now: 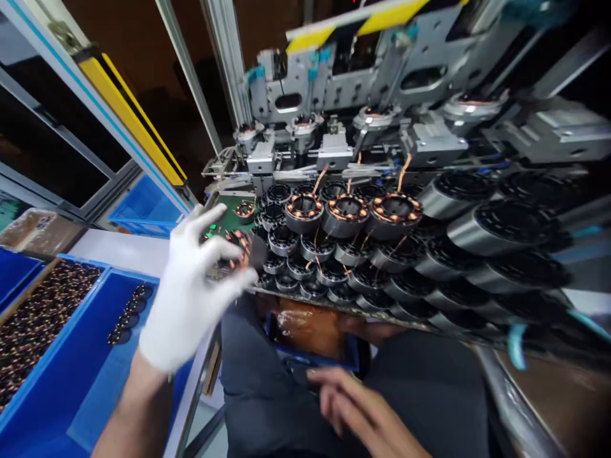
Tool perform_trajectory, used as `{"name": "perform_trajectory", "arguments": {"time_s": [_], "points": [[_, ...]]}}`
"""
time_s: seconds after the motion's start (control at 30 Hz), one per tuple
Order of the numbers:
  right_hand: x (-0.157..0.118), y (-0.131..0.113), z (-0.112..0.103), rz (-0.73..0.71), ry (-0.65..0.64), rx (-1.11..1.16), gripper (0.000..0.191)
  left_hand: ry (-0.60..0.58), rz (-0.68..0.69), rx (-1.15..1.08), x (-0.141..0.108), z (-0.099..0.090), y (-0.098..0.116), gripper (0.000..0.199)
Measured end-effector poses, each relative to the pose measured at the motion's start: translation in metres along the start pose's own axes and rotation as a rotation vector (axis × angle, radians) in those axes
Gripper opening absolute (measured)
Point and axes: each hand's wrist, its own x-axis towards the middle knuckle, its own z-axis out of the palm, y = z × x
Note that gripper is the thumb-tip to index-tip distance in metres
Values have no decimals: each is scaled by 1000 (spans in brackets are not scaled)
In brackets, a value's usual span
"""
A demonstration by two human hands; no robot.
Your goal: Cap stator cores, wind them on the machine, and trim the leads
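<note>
Evidently in the gloved left hand (191, 280), a copper-wound ring (245, 245).

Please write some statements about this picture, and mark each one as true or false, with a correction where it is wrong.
1. The left hand wears a white glove. True.
2. The right hand is gloved also. False: the right hand is bare.
3. A copper-wound stator shows between the left hand's thumb and fingers. True.
4. Three copper-topped cylinders stand side by side. True.
5. The yellow-and-black striped bar is below the cylinders. False: the striped bar is above them.
6. The bin at picture left is red. False: the bin is blue.
</note>
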Motion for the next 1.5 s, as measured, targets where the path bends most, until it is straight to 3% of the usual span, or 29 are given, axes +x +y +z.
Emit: {"name": "perform_trajectory", "arguments": {"time_s": [0.07,0.13,0.2,0.27,0.33,0.4,0.43,0.5,0.57,0.6,0.67,0.77,0.87,0.93,1.0,1.07,1.1,1.17,1.23,1.3,1.33,1.4,1.5], "points": [[19,-28,13,-111,30,415,81,-119,147,-81,-33,4,34,17],[37,-57,27,-169,-8,776,80,-172,209,-180,-61,20,57,25],[51,-77,38,-125,2,998,75,-15,112,-310,-83,41,69,48],[59,-84,44,-121,-5,1024,75,106,-56,-422,-99,63,72,86],[57,-78,44,-130,-5,909,77,-14,-121,-541,-111,77,72,103],[50,-64,37,-152,33,719,66,-185,-149,-656,-116,82,71,84],[45,-57,30,-202,113,574,52,-203,-188,-726,-118,83,70,73],[37,-46,13,-434,381,156,23,-191,-315,-877,-119,83,67,60],[29,-43,-7,-767,635,-372,35,-294,-446,-1109,-119,84,63,48],[26,-44,-16,-905,694,-583,40,-389,-509,-1238,-119,85,62,43],[19,-50,-34,-1053,660,-871,37,-577,-646,-1452,-121,88,60,43],[8,-61,-55,-1012,466,-1032,29,-725,-795,-1577,-123,92,66,51],[-5,-63,-63,-939,338,-901,20,-648,-825,-1501,-120,93,77,48],[-12,-60,-55,-827,258,-529,11,-500,-762,-1273,-117,95,81,48],[-16,-55,-38,-629,141,30,18,-370,-623,-1019,-115,101,83,57],[-16,-49,-17,-472,95,492,21,-315,-509,-1029,-116,109,85,57],[-15,-45,-7,-478,99,581,20,-315,-506,-1160,-117,113,87,54],[-12,-36,8,-631,127,446,17,-316,-629,-1561,-119,120,95,53],[-11,-25,14,-786,144,143,16,-278,-857,-1901,-118,124,105,53],[-14,-15,12,-776,148,3,20,-207,-1056,-2016,-112,128,109,46],[-17,-11,8,-733,165,7,20,-164,-1069,-1991,-108,129,107,44],[-22,-8,-4,-643,200,46,24,-111,-886,-1740,-101,133,98,45],[-24,-16,-20,-442,246,98,34,-128,-333,-1170,-99,137,81,51]]}}
